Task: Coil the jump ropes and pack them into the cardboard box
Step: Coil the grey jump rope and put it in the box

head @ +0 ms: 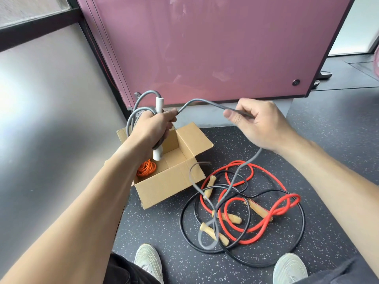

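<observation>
- The left hand (153,126) has its grip closed round one white handle (158,155) and loops of the grey rope (196,101); the handle stands almost upright above the cardboard box (170,182), cord end up.
- The right hand (260,124) pinches the same rope (thumb against fingers).
- On the floor (328,140) lie one red rope (256,232), one black rope (301,228) and four wooden handles (230,217); one orange coil (146,168) lies in the box.

Single head-worn wide-angle view, facing forward and down, close over cardboard box (168,181) on floor (328,130)
</observation>
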{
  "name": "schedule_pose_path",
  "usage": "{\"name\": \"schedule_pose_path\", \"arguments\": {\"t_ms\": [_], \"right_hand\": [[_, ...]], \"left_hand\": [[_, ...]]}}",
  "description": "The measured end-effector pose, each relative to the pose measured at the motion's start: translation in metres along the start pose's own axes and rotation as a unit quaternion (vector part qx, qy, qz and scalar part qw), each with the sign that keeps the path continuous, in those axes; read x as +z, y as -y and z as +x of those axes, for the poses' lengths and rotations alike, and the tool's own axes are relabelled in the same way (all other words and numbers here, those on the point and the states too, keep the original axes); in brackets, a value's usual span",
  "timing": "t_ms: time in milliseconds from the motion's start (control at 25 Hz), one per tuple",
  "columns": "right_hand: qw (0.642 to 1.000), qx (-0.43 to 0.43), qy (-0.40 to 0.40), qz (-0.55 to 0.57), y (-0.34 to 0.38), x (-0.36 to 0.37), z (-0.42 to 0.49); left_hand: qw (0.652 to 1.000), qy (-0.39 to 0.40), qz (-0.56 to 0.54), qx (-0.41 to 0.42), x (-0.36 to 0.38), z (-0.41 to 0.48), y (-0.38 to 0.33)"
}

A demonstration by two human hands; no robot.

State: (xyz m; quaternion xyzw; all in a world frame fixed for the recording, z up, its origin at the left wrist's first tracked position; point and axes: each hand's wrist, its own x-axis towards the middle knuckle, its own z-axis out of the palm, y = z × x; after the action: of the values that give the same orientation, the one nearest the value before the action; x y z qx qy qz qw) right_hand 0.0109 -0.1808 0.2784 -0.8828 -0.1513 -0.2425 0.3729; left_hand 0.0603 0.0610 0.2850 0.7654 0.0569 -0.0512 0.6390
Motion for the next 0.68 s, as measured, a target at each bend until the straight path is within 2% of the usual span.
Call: {"name": "schedule_pose_path", "arguments": {"t_ms": [80,160,240,280,320,360,440,520,600,640,680], "right_hand": [[0.99,-0.103,-0.088,0.025,0.009,-0.002,0.0],[0.97,-0.148,-0.191,-0.015,0.011,0.001,0.005],[0.962,-0.108,-0.245,-0.049,0.003,0.004,0.009],[0.967,-0.062,-0.241,-0.061,-0.003,0.005,0.009],[0.976,-0.007,-0.207,-0.075,-0.008,0.005,0.008],[0.985,0.055,-0.142,-0.087,-0.012,0.007,0.006],[0.981,0.164,0.051,-0.087,-0.005,0.015,0.001],[0.963,0.171,0.201,-0.053,0.011,0.028,-0.008],[0.959,0.107,0.262,-0.028,0.026,0.04,-0.016],[0.958,0.072,0.277,-0.017,0.033,0.044,-0.02],[0.958,0.035,0.284,-0.007,0.038,0.046,-0.022]], "left_hand": [[0.998,0.053,0.022,-0.027,0.008,-0.007,-0.002],[0.972,0.206,0.073,-0.09,0.02,-0.024,-0.003],[0.89,0.424,0.072,-0.151,0.033,-0.043,-0.005],[0.843,0.512,0.014,-0.165,0.038,-0.052,-0.007],[0.806,0.564,-0.076,-0.165,0.04,-0.058,-0.012],[0.778,0.581,-0.187,-0.147,0.039,-0.061,-0.017],[0.74,0.541,-0.393,-0.07,0.035,-0.055,-0.029],[0.737,0.422,-0.528,0.027,0.023,-0.039,-0.037],[0.77,0.229,-0.585,0.109,0.005,-0.016,-0.037],[0.796,0.13,-0.573,0.146,-0.005,-0.003,-0.032],[0.837,0.041,-0.516,0.178,-0.016,0.007,-0.027]]}}
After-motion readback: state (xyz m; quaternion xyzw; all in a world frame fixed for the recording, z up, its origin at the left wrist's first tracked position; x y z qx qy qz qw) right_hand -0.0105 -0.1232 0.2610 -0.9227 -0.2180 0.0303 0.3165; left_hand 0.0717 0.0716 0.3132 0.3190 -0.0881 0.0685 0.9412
